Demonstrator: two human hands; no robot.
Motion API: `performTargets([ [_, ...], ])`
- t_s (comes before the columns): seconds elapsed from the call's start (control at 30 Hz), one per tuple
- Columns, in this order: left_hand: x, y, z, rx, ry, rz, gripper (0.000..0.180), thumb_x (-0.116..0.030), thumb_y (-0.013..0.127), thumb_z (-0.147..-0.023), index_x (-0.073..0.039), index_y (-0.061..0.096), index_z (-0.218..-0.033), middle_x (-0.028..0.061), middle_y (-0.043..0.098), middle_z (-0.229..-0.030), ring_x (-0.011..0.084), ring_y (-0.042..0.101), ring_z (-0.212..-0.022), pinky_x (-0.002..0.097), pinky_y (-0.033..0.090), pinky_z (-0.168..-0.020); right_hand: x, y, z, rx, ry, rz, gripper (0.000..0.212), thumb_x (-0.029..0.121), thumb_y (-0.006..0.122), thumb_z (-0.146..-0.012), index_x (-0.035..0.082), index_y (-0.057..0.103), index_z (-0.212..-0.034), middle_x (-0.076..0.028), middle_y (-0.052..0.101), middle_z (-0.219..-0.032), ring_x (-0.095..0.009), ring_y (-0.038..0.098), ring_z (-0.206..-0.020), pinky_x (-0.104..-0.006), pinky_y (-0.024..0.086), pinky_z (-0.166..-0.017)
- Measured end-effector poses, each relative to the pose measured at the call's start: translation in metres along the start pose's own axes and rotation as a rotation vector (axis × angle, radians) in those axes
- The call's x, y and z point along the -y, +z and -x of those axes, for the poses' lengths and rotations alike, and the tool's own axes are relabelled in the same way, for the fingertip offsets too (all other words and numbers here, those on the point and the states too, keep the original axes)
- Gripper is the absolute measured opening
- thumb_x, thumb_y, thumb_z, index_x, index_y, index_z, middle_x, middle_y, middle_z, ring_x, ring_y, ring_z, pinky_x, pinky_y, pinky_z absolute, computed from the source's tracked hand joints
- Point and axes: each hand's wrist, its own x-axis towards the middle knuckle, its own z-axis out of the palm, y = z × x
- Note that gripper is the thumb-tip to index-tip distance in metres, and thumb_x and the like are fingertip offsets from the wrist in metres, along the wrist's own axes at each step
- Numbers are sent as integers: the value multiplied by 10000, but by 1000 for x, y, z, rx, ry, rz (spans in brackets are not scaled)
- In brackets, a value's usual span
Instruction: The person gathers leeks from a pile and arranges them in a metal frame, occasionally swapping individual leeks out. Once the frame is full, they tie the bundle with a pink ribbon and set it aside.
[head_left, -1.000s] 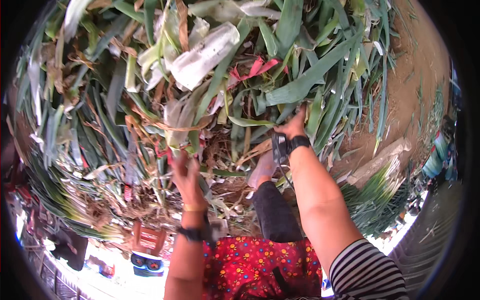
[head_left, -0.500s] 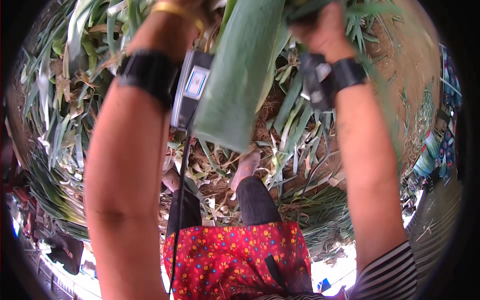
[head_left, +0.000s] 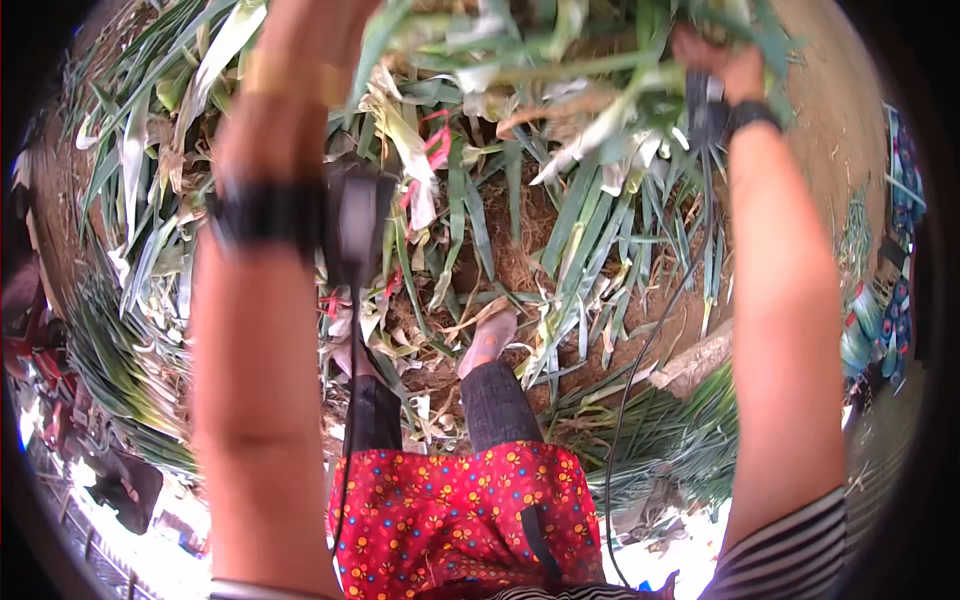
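My left hand [head_left: 325,25] reaches past the top edge, its fingers out of sight. Long green leek leaves [head_left: 375,55] lie right beside it. My right hand [head_left: 722,62] is at the upper right, blurred, against a blurred bundle of leek leaves [head_left: 600,70] that stretches across the top. Whether its fingers are closed on them I cannot make out. Dark bands circle both wrists, each with a small dark device and cable. Beneath, trimmed green leaves [head_left: 575,235] and pale peeled layers [head_left: 415,170] litter the ground, with pink-red strips [head_left: 438,145] among them.
My feet [head_left: 490,338] stand among the scraps, below a red flowered apron [head_left: 470,510]. Heaps of leeks lie at the left [head_left: 125,370] and lower right [head_left: 690,430]. A flat, pale brown piece [head_left: 695,362] rests nearby. Cables [head_left: 625,400] hang along both arms.
The large green leaf mass close in front of me has swung away toward the top, uncovering the scraps below. My right hand has moved right and farther out; my left arm has shifted up.
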Motion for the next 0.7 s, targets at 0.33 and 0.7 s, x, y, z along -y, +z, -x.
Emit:
performTargets([
  [0.33, 86, 55, 474, -838, -1259, 437, 328, -115, 640, -821, -43, 549, -1127, -1, 616, -926, 68, 550, -742, 174, 433, -668, -207, 134, 281, -610, 447, -355, 669, 578, 467, -852, 49, 460, -1261, -86, 508, -1249, -221, 478, -1147, -404, 369, -975],
  [0.7, 99, 59, 498, -826, -1136, 743, 272, -112, 591, -871, -13, 551, -1122, 56, 629, -1002, 110, 594, -859, 240, 463, -798, -265, 338, 137, 36, 152, 255, 218, 232, 565, -888, 29, 559, -969, -27, 576, -903, -129, 553, -803, -317, 480, -796],
])
